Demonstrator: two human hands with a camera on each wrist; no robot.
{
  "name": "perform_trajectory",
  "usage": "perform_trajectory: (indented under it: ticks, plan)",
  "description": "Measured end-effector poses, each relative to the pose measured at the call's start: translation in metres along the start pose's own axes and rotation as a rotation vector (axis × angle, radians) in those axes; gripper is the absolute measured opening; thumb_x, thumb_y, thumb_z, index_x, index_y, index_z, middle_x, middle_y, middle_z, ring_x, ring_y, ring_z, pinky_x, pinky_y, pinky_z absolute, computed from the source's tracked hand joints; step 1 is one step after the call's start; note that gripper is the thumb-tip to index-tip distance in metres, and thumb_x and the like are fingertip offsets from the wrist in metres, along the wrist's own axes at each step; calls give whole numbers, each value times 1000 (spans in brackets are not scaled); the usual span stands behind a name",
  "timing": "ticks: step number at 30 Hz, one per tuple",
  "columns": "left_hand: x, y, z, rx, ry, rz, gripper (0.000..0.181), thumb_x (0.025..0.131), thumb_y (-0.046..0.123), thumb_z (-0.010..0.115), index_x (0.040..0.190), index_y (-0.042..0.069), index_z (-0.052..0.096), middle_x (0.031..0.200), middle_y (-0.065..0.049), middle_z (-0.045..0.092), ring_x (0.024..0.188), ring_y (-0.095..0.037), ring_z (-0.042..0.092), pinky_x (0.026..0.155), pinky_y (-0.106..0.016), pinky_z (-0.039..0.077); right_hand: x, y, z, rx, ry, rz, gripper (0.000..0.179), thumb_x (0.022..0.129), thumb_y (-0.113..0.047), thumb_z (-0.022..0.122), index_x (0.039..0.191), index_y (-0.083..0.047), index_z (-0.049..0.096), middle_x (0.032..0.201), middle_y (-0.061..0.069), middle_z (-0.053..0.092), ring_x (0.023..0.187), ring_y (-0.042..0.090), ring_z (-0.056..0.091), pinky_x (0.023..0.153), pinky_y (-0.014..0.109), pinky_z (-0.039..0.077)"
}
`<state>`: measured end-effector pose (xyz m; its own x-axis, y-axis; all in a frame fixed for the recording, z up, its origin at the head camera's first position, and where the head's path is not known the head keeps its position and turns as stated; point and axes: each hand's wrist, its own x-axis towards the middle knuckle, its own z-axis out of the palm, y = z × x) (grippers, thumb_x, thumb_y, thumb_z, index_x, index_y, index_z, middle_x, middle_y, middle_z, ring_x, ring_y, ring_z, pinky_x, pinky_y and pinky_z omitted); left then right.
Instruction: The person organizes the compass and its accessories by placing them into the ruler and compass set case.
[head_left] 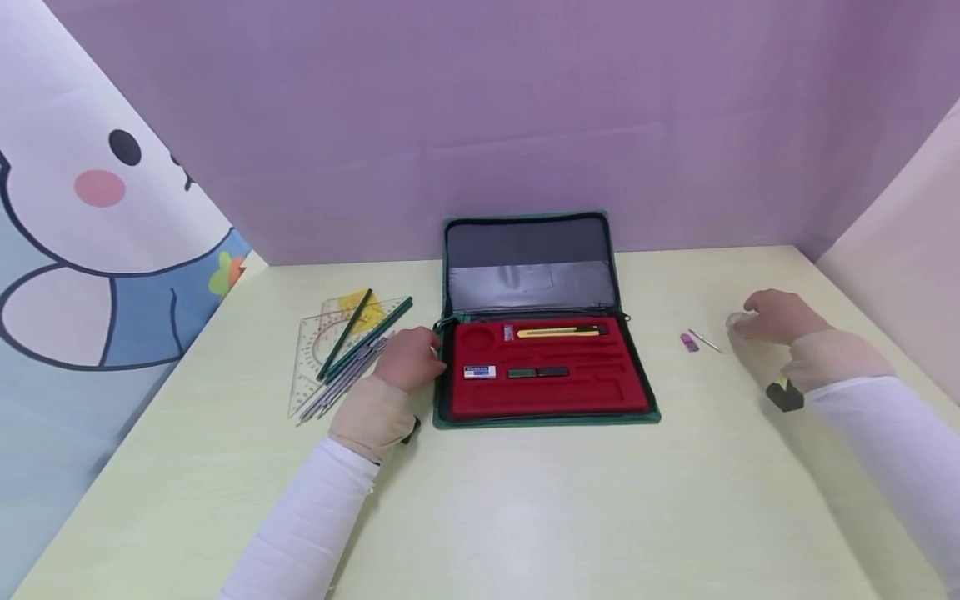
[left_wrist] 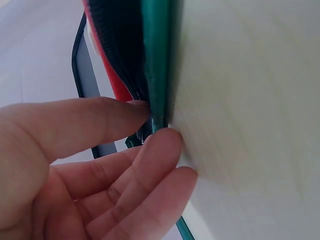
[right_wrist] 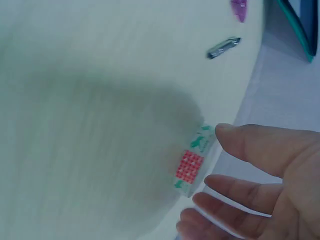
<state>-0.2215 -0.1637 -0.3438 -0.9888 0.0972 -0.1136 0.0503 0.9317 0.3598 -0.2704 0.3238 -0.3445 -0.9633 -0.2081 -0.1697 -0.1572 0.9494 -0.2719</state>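
A green zippered case (head_left: 547,421) lies unfolded, its red tray facing up. My left hand (head_left: 408,360) pinches the case's left edge; in the left wrist view the thumb (left_wrist: 120,117) is on the zipper side and fingers are outside the green rim (left_wrist: 157,65). At the right, my right hand (head_left: 783,318) is at a small clear tape roll (head_left: 735,321) with green and red print. Its thumb and fingers are spread at the roll's near side; firm contact cannot be made out. The tray holds a yellow utility knife (head_left: 558,332), an eraser (head_left: 480,372) and a dark green-black piece (head_left: 537,372).
Left of the case are dark green pencils (head_left: 367,337), grey pencils (head_left: 341,387) and clear drawing rulers (head_left: 303,354). Between the case and right hand lie a purple item (head_left: 689,342) and a thin metallic piece (head_left: 705,341). A purple backdrop (head_left: 525,125) rises behind the table.
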Motion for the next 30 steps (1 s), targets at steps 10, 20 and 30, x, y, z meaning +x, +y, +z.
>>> perform_trajectory:
  ticks: [10,20,30]
  plan:
    - [0,1,0,6,6,4,28,83,11,67,107,-3,66,96,-15,69,82,-25,63,76,-36,52,4,-26,1,4,50,-59,26,85,-16,56,77,8,57,71,16,60,64,28,53,63,40,45]
    - [0,-1,2,5,8,-13,28,83,11,68,108,-3,66,97,-15,69,82,-25,63,76,-36,52,14,-100,8,75,64,-167,38,84,-9,63,112,16,56,103,33,62,79,47,62,79,52,49]
    - [2,-3,2,27,12,10,28,83,13,68,106,-2,67,95,-14,69,84,-25,63,78,-37,51,30,-179,23,37,75,-318,13,82,-12,69,89,-1,70,71,6,63,67,20,52,64,33,45]
